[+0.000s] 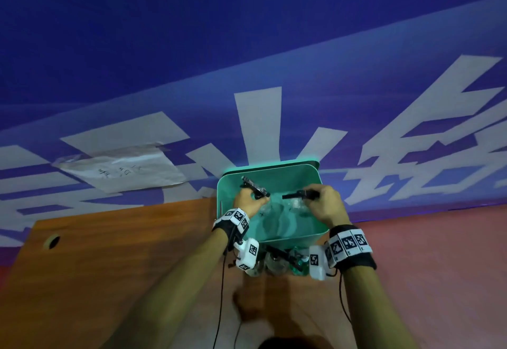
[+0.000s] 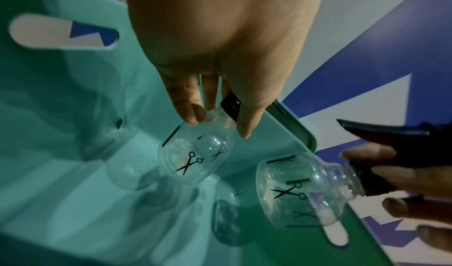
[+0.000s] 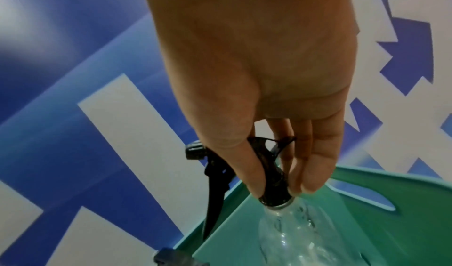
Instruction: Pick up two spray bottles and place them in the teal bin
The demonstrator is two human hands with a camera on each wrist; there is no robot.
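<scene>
Inside the green bin [image 1: 307,173], the left hand [image 1: 247,200] and right hand [image 1: 326,206] each clamp fingers around a clear spray bottle's [image 2: 193,158] black neck.

We see a teal bin [image 1: 274,176] against a deep blue wall [image 1: 192,33] bearing big pale grey characters. Two clear bottles [image 2: 193,158] carry small black scissors prints and black line marks (their spray heads [image 1: 300,194] are black too). The desk [image 1: 109,252] is orange-brown wood grain, the wristbands [image 1: 349,243] black with white black-patterned tags, and the floor [image 1: 439,252] is reddish.
</scene>
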